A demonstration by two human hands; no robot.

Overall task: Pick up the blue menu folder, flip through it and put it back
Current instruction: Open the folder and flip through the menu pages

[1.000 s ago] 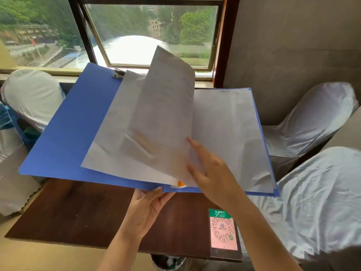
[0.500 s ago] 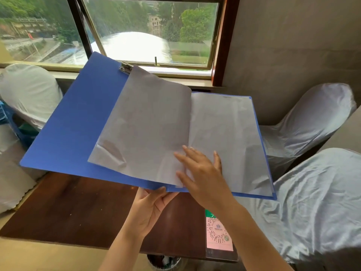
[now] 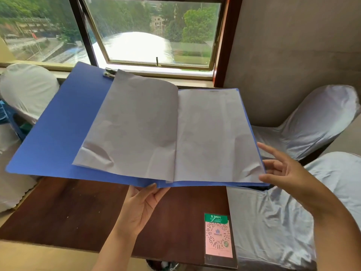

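The blue menu folder (image 3: 58, 133) is open and held in the air above the dark wooden table (image 3: 78, 212). Grey-white pages (image 3: 214, 137) lie spread across it, one turned sheet resting on the left half. A metal clip (image 3: 109, 72) sits at the folder's top edge. My left hand (image 3: 141, 208) supports the folder from below at its spine, thumb on the lower edge. My right hand (image 3: 287, 171) is at the folder's lower right corner, fingers apart, fingertips at the page edges.
A pink and green QR code stand (image 3: 217, 234) lies on the table's near right corner. White-covered chairs stand at the right (image 3: 312, 122), near right (image 3: 283, 222) and far left (image 3: 27, 90). A window (image 3: 152, 32) is behind the folder.
The lifted page has come down flat onto the left half. My right hand has let it go and moved right to the folder's lower right corner.
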